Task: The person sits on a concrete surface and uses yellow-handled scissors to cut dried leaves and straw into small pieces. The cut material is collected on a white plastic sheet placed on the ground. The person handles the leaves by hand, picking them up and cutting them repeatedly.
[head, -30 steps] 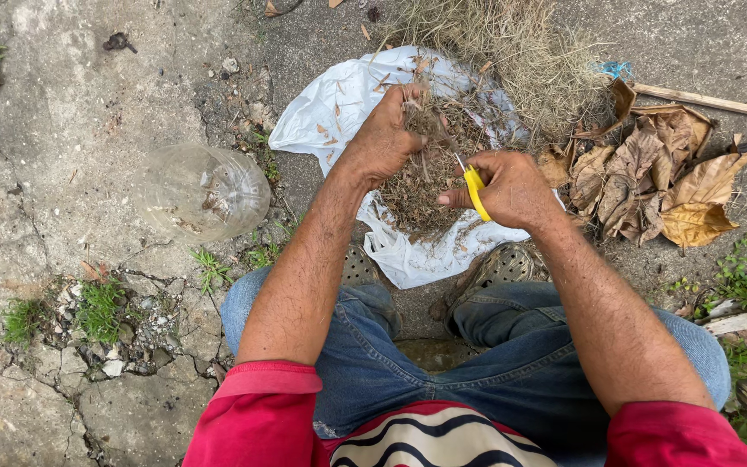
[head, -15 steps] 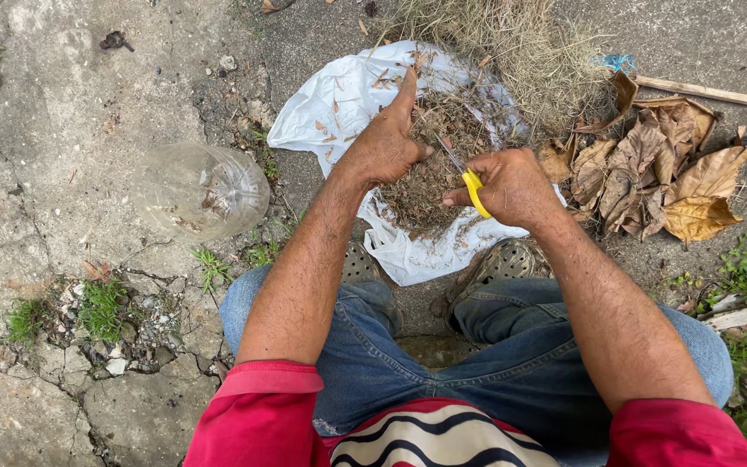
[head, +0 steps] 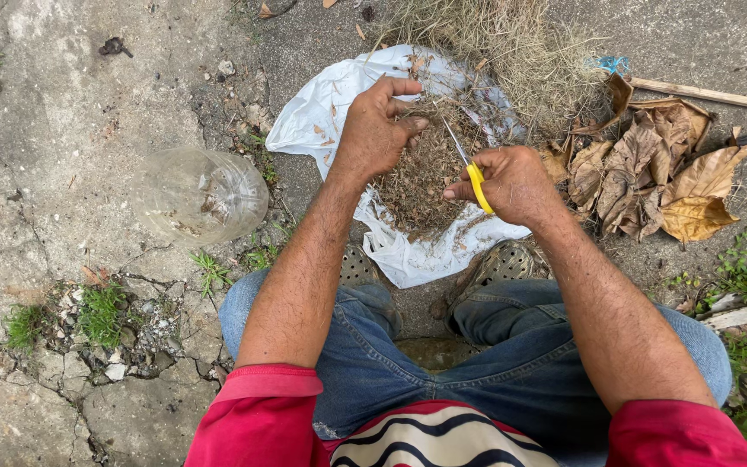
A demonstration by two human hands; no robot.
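Observation:
My right hand grips yellow-handled scissors, blades pointing up and left over a heap of chopped dry grass. That heap lies on a white plastic sheet spread on the concrete. My left hand hovers over the heap's left side, fingers curled around a few thin dry stems just beside the blade tips. A clump of long dry grass rests at the far edge of the sheet.
A clear plastic bottle piece lies to the left on cracked concrete. Brown dry leaves pile up at the right, with a stick behind them. My knees in blue jeans and perforated shoes sit below the sheet.
My left hand has lifted off the heap and pinched its fingers on stems. The right hand with the scissors has shifted slightly, blades now raised toward the left hand.

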